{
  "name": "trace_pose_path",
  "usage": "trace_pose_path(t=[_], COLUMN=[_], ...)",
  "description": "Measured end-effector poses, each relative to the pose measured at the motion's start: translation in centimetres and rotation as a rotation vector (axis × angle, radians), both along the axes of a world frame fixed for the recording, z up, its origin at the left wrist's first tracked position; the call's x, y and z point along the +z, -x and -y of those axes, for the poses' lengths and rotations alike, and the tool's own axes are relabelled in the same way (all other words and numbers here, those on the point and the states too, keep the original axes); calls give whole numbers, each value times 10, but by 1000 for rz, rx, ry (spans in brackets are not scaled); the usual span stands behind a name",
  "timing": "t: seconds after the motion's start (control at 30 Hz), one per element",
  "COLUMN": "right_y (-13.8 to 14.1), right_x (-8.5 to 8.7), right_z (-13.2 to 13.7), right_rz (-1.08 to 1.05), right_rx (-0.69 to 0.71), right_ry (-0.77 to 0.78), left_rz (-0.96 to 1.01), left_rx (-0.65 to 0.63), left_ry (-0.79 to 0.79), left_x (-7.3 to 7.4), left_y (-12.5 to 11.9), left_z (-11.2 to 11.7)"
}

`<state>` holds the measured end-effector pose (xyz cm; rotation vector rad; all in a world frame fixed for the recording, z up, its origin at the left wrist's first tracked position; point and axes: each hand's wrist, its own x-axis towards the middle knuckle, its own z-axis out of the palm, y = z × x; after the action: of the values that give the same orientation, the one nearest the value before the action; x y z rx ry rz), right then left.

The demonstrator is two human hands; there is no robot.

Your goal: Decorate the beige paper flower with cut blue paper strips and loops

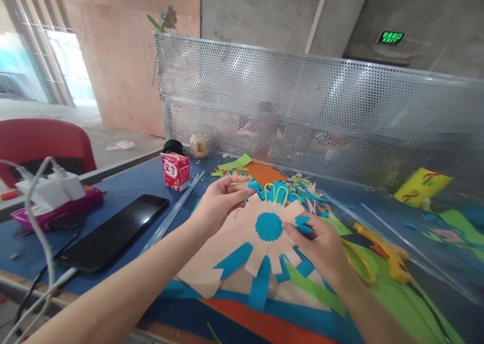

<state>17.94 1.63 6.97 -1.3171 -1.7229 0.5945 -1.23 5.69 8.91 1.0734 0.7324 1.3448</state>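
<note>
A pale peach paper cut-out with slit, petal-like edges lies in front of me, a blue scalloped paper disc at its centre. At its upper left edge, my left hand is closed, thumb and fingers pinching a small blue paper strip. My right hand grips the cut-out's right side, thumb on top beside the disc, other fingers partly hidden. Notched blue strips stick out around the lower edge. Green looped strips show at the top.
To the right are a yellow glue gun, yellow-handled scissors and a yellow packet. On the left lie a black phone, a purple power strip, a red drink carton and clear sticks. A perforated metal screen stands behind paper scraps.
</note>
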Motion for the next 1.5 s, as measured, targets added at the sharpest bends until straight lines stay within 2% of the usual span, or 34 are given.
trace_pose_path(t=[0.23,0.4,0.63,0.73,0.8,0.93,1.07,1.1,1.17,1.2,1.23,1.3,1.37,1.5], right_y=[0,-1,1,3,3,-2,-13,-15,-18,-19,-19,-19,-19,-21], right_x=[1,2,2,3,3,1,7,10,15,17,18,18,15,10], right_z=[0,1,1,2,3,4,8,9,13,15,17,18,18,15], right_rz=[-43,-61,-66,-41,-17,47,141,173,244,266,279,264,226,218], right_rx=[-7,-7,-16,-19,-26,-8,143,154,110,73,45,14,6,12], right_ry=[-44,-32,-44,-104,-200,-545,-959,-1022,-1098,-1115,-1114,-1112,-1105,-1107], left_rz=[93,-2,14,10,6,-87,-247,-306,-546,-601,-666,-706,-715,-676], left_rx=[-26,-27,-58,-68,-67,-24,68,44,-25,-24,-57,-38,-24,-73], left_ry=[-16,-98,-135,-148,-199,-464,-972,-1152,-1350,-1433,-1480,-1487,-1469,-1486], left_x=[1,1,-5,-5,-2,6,18,21,27,29,31,32,32,31], left_y=[-1,-5,-6,-5,-6,-6,1,5,11,14,16,19,20,20], left_z=[3,7,6,6,9,25,43,47,54,57,60,64,65,58])
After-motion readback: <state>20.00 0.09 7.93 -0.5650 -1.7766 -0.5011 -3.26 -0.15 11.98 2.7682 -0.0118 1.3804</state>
